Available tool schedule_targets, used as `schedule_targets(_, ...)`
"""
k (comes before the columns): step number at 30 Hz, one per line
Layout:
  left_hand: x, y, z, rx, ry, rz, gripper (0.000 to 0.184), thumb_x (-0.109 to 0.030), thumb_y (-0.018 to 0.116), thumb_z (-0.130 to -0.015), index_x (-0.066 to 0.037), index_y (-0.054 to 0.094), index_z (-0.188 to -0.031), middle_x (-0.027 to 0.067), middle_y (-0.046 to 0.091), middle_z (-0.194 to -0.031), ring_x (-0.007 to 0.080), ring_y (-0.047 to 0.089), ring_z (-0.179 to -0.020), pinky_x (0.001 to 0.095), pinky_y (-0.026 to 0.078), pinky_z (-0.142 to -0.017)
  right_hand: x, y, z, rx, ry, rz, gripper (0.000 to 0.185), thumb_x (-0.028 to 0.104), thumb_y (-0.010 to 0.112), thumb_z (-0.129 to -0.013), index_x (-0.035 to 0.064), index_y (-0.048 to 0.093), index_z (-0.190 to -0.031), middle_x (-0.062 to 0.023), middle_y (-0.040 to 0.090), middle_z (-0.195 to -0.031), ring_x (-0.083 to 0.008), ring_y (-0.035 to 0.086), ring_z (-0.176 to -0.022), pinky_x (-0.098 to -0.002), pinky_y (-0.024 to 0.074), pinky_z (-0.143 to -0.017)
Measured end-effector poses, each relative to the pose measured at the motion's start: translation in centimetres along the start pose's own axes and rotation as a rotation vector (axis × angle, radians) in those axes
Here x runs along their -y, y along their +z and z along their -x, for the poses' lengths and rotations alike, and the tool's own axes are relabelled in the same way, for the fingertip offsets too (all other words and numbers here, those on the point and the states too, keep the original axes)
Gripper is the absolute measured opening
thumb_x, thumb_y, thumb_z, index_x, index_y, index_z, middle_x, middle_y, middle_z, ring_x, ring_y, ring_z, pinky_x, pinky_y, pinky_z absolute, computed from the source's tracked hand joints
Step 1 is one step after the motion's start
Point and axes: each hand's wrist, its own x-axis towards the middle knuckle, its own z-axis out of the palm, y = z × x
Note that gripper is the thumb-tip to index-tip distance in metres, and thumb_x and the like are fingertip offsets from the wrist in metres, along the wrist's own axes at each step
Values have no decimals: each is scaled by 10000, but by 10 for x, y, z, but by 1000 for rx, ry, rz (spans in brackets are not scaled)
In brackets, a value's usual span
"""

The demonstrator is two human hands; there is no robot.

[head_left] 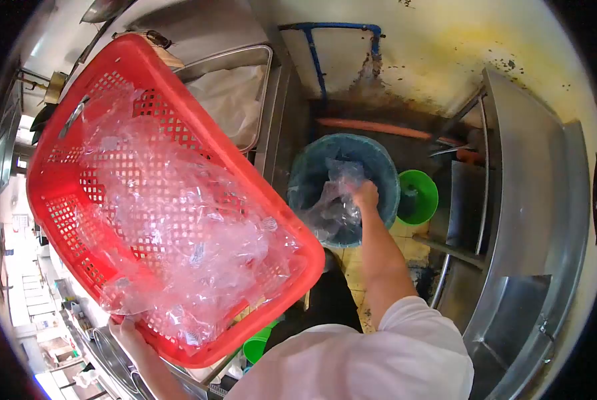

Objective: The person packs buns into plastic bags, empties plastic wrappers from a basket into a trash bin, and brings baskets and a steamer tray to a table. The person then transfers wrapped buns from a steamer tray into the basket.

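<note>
My left hand grips the lower left rim of a red plastic basket, its fingers partly hidden by the basket. The basket is tilted, and crumpled clear plastic bags lie heaped inside it. My right hand reaches over a large blue-green bin, closed on a clear plastic bag. That bag hangs down into the bin, where more clear plastic shows.
A bright green bucket stands right of the bin. Behind the basket lies a metal tray with a pale cloth. Stainless steel panels rise at the right. Blue pipe runs along the stained wall.
</note>
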Motion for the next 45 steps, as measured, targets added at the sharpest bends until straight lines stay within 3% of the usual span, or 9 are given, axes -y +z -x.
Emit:
schedule_targets(6, -22, 30, 12, 2, 67, 53, 532, 35, 636, -684, 9, 643, -1216, 89, 692, -1066, 229, 666, -916, 320, 535, -833, -8, -23, 40, -616, -353, -132, 677, 181, 806, -765, -10, 577, -1373, -247, 622, -1320, -374, 608, -1213, -420, 503, -1026)
schedule_targets(11, -22, 38, 2, 8, 90, 71, 537, 78, 633, -668, 17, 648, -1201, 84, 694, -1044, 208, 658, -905, 304, 524, -831, 122, -90, 276, -251, -1040, -903, 378, 69, 712, -916, -3, 610, -1273, -157, 648, -1250, -227, 665, -1100, -357, 531, -987)
schedule_targets(15, -26, 40, 11, 69, 111, 150, 504, 122, 563, -684, 28, 659, -1170, 65, 695, -988, 172, 655, -870, 286, 517, -806, 197, -69, 395, 19, -1468, 45, 855, 314, 874, -794, 3, 460, -1474, -310, 409, -1531, -460, 428, -1419, -586, 428, -1104)
schedule_targets(21, -31, 47, 34, 65, 111, 233, 403, 140, 546, -734, 31, 651, -1107, 82, 699, -975, 162, 659, -856, 288, 522, -771, 249, 39, 404, 68, -1058, 500, 1403, 499, 935, -632, 71, 49, -1632, -324, -89, -1655, -535, 35, -1530, -658, 316, -1157)
schedule_targets(24, -32, 44, 42, 94, 90, 301, 350, 147, 546, -734, 32, 643, -1051, 87, 697, -960, 153, 654, -852, 287, 518, -778, 220, 146, 376, -159, -1274, 571, 1349, 693, 829, -654, 57, 138, -1622, -330, 210, -1613, -548, 263, -1464, -683, 302, -1144)
schedule_targets(27, -22, 38, 41, 105, 81, 327, 359, 146, 552, -727, 37, 647, -1056, 100, 707, -987, 155, 662, -874, 290, 520, -799, 213, 124, 429, 221, -1132, 830, 1096, 506, 804, -773, 40, 237, -1587, -283, 384, -1545, -453, 473, -1366, -607, 424, -1066)
schedule_targets(31, -22, 35, 42, 77, 84, 315, 406, 146, 540, -724, 49, 646, -1104, 109, 714, -1021, 175, 677, -902, 299, 530, -822, 154, 122, 350, -146, -1580, 770, 701, 191, 670, -854, 53, 405, -1488, -261, 633, -1261, -380, 678, -1079, -497, 540, -891)
schedule_targets(38, -43, 10, 14, 11, 112, 273, 503, 141, 538, -705, 67, 646, -1191, 129, 732, -1081, 203, 706, -934, 323, 552, -857, 228, 14, 414, 56, -1201, 548, 259, 16, 619, -802, 17, 703, -1047, -260, 716, -957, -433, 700, -933, -508, 559, -834)
schedule_targets(45, -37, -8, -20, -28, 137, 252, 543, 99, 563, -652, 62, 635, -1189, 120, 721, -1055, 228, 701, -917, 330, 551, -876, 251, -95, 419, -388, -1510, -342, 426, 88, 769, -749, 11, 673, -1157, -205, 704, -1012, -387, 692, -949, -446, 534, -851)
